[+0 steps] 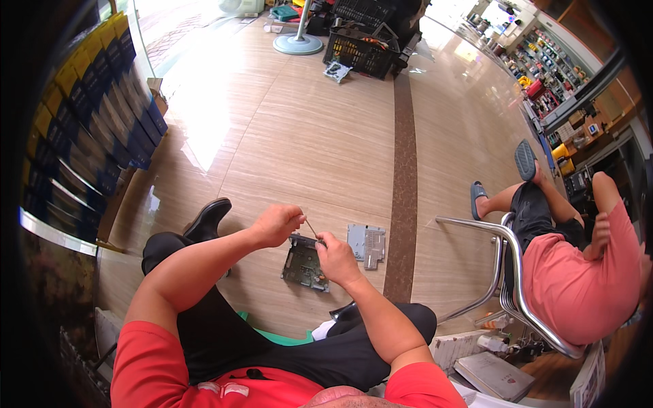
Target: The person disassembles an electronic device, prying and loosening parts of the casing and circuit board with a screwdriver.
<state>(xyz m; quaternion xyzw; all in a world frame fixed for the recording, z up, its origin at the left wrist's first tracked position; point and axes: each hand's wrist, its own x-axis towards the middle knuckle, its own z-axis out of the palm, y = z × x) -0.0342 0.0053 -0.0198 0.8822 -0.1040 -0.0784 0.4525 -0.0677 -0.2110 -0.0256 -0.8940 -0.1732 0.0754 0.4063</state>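
My left hand [277,223] is closed on the upper end of a thin rod-like tool [309,224] over the floor. My right hand [333,257] has its fingers closed around the lower part of that tool, just above an electronic unit [305,275] with an exposed green circuit board in a metal frame. Whether my fingers also touch the unit is unclear, and the tool's tip is hidden. Flat on the floor to the right of the unit lies a silvery metal plate [360,241] with cut-outs.
A person [564,285] in pink sits on a metal-framed chair [461,224] at my right. Display boards [75,136] stand at left. Black crates [357,58], a round-based stand [297,44] and a small packet [337,72] are at the back. A book [493,372] lies lower right.
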